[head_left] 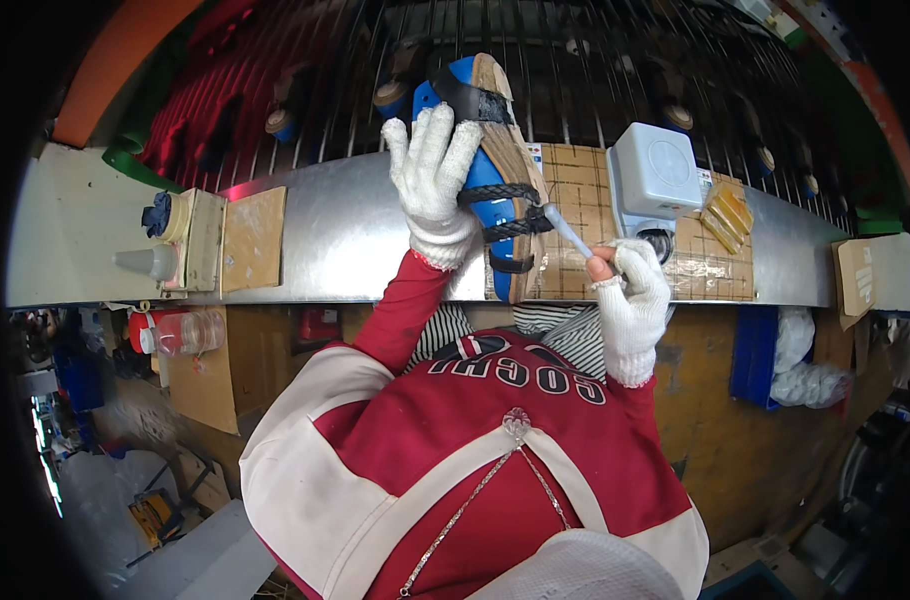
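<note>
A sandal (516,160) with a cork-coloured sole edge and black braided straps sits on a blue shoe last (487,212), tilted on its side with the toe-to-heel line pointing away from me. My left hand (432,178), in a white knit glove, lies against the last's left side, fingers stretched along it; the thumb is hidden. Between bare thumb and fingertips, my right hand (630,295), gloved with cut fingertips, pinches a slim pale stick tool (571,232). Its far tip meets the sole edge beside the braided straps; whether that tip has bristles I cannot make out.
Behind the metal worktop (325,215) runs a rack of metal rods (560,85) carrying more shoes on lasts. To the right stand a white plastic box (658,170) and a yellowish block (727,218) on a taped cardboard sheet (575,180). A nozzled bottle (145,263) lies left.
</note>
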The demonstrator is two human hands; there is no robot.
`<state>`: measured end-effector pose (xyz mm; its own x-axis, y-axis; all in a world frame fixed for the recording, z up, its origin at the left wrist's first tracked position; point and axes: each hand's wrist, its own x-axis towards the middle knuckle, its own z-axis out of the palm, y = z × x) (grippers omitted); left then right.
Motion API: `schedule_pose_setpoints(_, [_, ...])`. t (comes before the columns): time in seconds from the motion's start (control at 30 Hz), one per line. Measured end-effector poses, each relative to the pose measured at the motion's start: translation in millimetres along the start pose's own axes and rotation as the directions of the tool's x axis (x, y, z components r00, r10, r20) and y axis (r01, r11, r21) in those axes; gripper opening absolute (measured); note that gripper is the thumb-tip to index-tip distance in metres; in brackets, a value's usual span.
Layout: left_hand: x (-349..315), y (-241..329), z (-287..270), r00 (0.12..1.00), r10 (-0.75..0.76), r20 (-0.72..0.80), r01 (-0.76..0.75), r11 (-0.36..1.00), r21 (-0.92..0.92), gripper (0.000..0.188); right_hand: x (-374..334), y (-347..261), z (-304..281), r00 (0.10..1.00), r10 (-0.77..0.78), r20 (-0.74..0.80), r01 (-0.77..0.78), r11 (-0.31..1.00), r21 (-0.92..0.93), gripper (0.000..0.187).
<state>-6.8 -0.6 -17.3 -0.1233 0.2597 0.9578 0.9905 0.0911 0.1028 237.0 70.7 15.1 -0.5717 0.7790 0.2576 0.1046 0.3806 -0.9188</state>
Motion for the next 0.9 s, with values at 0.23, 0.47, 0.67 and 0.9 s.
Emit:
schedule_pose_setpoints(0.23, [-2.2,4.0,3.7,0.993,-0.11,0.031,0.11,0.994,0.016,0.065,-17.1,1.4,-0.2,0.978,0.183,0.096,-0.197,0.965,0.175,0.018])
schedule_pose_setpoints(0.47, [-3.0,3.3,11.7,0.988,-0.148,0.046,0.146,0.988,0.04,0.067,-6.4,1.5,14.8,0.991,0.123,-0.049,-0.116,0.985,0.127,0.019])
schedule_pose_setpoints(0.67, [0.1,4.6,13.6,0.984,-0.172,0.034,0.171,0.985,0.025,0.068,4.8,-0.4,19.3,0.986,-0.015,-0.169,0.014,1.0,-0.009,0.016])
schedule_pose_setpoints(0.9, [6.1,3.5,13.5,0.963,-0.244,0.113,0.239,0.969,0.055,0.068,3.5,5.5,7.8,0.994,-0.067,-0.082,0.066,0.998,-0.017,0.021])
